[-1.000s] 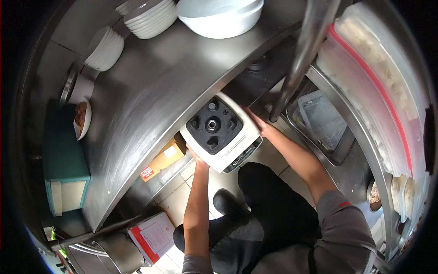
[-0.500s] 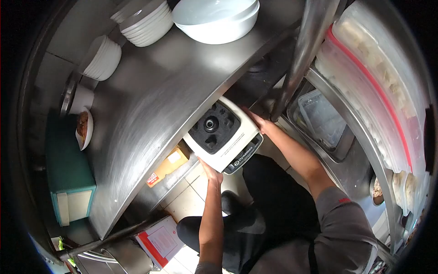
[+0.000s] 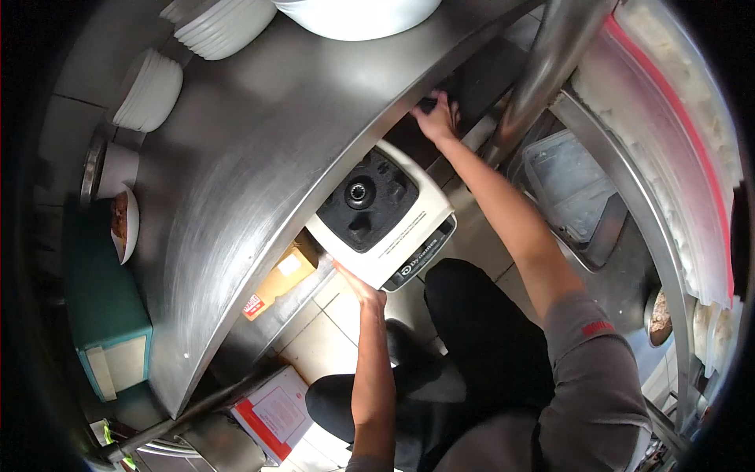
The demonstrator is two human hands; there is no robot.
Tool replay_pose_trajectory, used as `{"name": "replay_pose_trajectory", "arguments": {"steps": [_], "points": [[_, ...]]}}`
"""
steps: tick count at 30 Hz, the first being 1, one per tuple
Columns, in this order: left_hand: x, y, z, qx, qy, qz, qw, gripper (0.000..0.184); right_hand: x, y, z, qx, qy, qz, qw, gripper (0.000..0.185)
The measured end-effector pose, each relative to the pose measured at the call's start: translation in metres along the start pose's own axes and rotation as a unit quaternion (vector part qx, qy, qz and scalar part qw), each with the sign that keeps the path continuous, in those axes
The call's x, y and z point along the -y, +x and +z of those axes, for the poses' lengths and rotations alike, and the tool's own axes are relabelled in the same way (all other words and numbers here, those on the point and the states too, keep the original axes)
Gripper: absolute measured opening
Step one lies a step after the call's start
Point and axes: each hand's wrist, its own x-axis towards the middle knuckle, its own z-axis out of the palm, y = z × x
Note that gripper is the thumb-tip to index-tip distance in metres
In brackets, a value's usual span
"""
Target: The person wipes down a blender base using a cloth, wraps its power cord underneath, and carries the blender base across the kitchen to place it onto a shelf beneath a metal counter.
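Note:
A cream blender base (image 3: 401,236) with a black top socket and a "Dynamex" label sits partly beneath the edge of the steel table. My left hand (image 3: 363,288) grips its lower left side, with some fingers hidden by the housing. Beyond the base, under the table edge, my right hand (image 3: 438,119) is off the housing. Its fingers are apart and slightly bent, close to a dark object (image 3: 426,104) that I cannot make out in the shadow.
Stacked white bowls (image 3: 228,27) stand on the steel table (image 3: 236,173), near a green box (image 3: 106,291). Below the table is a cardboard box (image 3: 285,277). A metal post (image 3: 543,75) rises at right, beside a clear lidded container (image 3: 570,185) and plastic bags (image 3: 668,118).
My right hand has let go of the blender base and moved up and away, under the table edge. My left hand stays on the base. The view has shifted slightly.

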Motion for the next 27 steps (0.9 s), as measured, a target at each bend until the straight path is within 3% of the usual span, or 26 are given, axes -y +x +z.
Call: {"name": "replay_pose_trajectory", "arguments": {"steps": [4,7,8,9,11,15,16,19,27], "points": [[-0.007,0.003,0.009,0.024,0.022,0.031,0.999,0.086,0.016,0.052,0.016,-0.132,-0.102,0.057,0.984,0.083],[-0.016,-0.002,0.027,-0.016,0.072,0.028,0.997,0.087,0.016,0.045,0.004,-0.043,0.011,0.167,0.985,0.085],[-0.016,-0.004,0.032,-0.038,0.089,0.023,0.995,0.087,-0.003,0.035,0.011,0.017,0.026,0.127,0.991,0.086],[-0.005,0.012,0.021,0.024,0.056,0.036,0.997,0.089,-0.025,0.023,0.019,0.071,0.043,0.078,0.994,0.087],[-0.01,0.009,0.033,0.013,0.075,0.022,0.997,0.09,-0.056,0.017,0.028,0.114,0.094,0.01,0.989,0.09],[-0.009,0.018,0.035,0.015,0.075,0.013,0.997,0.089,-0.034,0.042,0.029,-0.005,0.128,0.029,0.991,0.1],[-0.008,0.018,0.034,0.02,0.07,0.01,0.997,0.089,-0.016,0.047,0.027,-0.048,0.106,0.064,0.991,0.102],[-0.014,0.012,0.043,-0.009,0.059,-0.008,0.998,0.088,0.011,0.06,0.02,-0.098,-0.079,0.012,0.992,0.105],[0.004,0.031,0.021,0.033,0.006,-0.039,0.999,0.09,-0.032,0.101,0.036,-0.052,-0.198,-0.121,0.971,0.084]]}}
